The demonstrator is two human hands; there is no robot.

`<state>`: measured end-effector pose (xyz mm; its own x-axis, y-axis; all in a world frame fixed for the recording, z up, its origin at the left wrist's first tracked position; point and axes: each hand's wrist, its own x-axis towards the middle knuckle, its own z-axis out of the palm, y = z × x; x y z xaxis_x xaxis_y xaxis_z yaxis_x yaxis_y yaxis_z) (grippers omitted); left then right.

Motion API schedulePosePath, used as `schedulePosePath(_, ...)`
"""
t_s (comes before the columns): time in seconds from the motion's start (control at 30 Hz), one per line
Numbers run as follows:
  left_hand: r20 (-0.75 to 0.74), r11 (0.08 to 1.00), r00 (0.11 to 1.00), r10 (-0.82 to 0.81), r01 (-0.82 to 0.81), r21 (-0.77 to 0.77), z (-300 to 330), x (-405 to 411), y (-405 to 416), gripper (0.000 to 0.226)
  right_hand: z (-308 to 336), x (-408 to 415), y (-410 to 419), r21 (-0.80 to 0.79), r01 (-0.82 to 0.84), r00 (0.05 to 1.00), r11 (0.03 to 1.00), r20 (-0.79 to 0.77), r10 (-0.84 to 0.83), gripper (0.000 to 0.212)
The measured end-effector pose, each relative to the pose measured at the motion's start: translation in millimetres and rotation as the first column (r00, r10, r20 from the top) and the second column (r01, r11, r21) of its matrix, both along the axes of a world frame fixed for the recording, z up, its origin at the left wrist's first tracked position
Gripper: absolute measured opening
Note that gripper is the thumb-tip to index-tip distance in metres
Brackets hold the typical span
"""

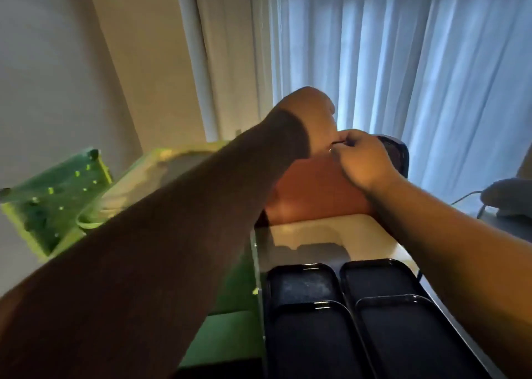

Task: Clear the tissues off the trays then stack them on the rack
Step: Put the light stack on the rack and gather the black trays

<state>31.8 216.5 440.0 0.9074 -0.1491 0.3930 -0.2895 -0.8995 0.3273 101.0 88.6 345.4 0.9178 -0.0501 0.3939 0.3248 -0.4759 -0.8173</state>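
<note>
Several black trays lie side by side on a pale table (313, 230) at the bottom of the head view: a back left tray (302, 285), a back right tray (377, 278) and two nearer ones (313, 344) (408, 341). I see no tissues on them; the back left tray has a pale smudge. Both my arms are raised above the table. My left hand (305, 113) shows only its back, with the fingers hidden. My right hand (362, 160) is pinched on a thin dark strip (337, 142) at my left wrist.
An orange-brown chair back (316, 194) stands behind the table, with a dark rounded object (398, 155) beyond it. At the left is a green-lit board with pegs (57, 197) and a pale green bin-like shape (144, 174). White curtains (403, 62) hang behind.
</note>
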Motion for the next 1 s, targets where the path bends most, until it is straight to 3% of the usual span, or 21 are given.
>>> schedulePosePath(0.13, -0.18, 0.994, 0.981, -0.068, 0.052, -0.093, -92, 28, -72, 0.027, -105, 4, -67, 0.126, 0.085, 0.983, 0.988, -0.175, -0.062, 0.024)
schedulePosePath(0.23, -0.365, 0.964, 0.93, -0.035, -0.065, -0.257, -199, 42, -106, 0.036, -177, -4, -123, 0.074, 0.141, 0.932, 0.987, -0.347, -0.107, 0.027)
schedulePosePath(0.3, -0.569, 0.933, 0.822, -0.016, -0.192, -0.303, -273, 43, -125, 0.029, -224, -4, -165, -0.045, 0.117, 0.874, 0.992, -0.47, -0.125, 0.033)
schedulePosePath(0.37, -0.756, 0.917, 0.654, 0.017, -0.311, -0.248, -339, 43, -145, 0.035, -274, -1, -203, -0.153, 0.092, 0.776, 0.984, -0.607, -0.168, 0.041)
schedulePosePath(0.43, -0.849, 0.912, 0.526, 0.054, -0.371, -0.172, -387, 38, -164, 0.042, -315, 1, -236, -0.286, 0.061, 0.653, 0.956, -0.713, -0.255, 0.053)
schedulePosePath(0.53, -0.916, 0.886, 0.392, 0.087, -0.451, -0.109, -424, 21, -191, 0.056, -362, -12, -271, -0.456, -0.014, 0.5, 0.89, -0.774, -0.388, 0.067)
schedulePosePath(0.63, -0.944, 0.857, 0.298, 0.144, -0.514, -0.032, -450, 10, -205, 0.06, -397, -28, -294, -0.507, -0.066, 0.44, 0.86, -0.788, -0.431, 0.072)
schedulePosePath(0.73, -0.934, 0.84, 0.285, 0.218, -0.542, 0.03, -463, 10, -213, 0.061, -416, -33, -305, -0.517, -0.08, 0.466, 0.853, -0.775, -0.426, 0.066)
schedulePosePath(0.83, -0.927, 0.843, 0.275, 0.257, -0.532, 0.076, -468, 13, -217, 0.059, -423, -28, -310, -0.537, 0.007, 0.531, 0.843, -0.713, -0.458, 0.056)
schedulePosePath(1.0, -0.922, 0.844, 0.245, 0.3, -0.519, 0.136, -477, 20, -216, 0.055, -435, -14, -321, -0.495, 0.007, 0.427, 0.869, -0.784, -0.45, 0.043)
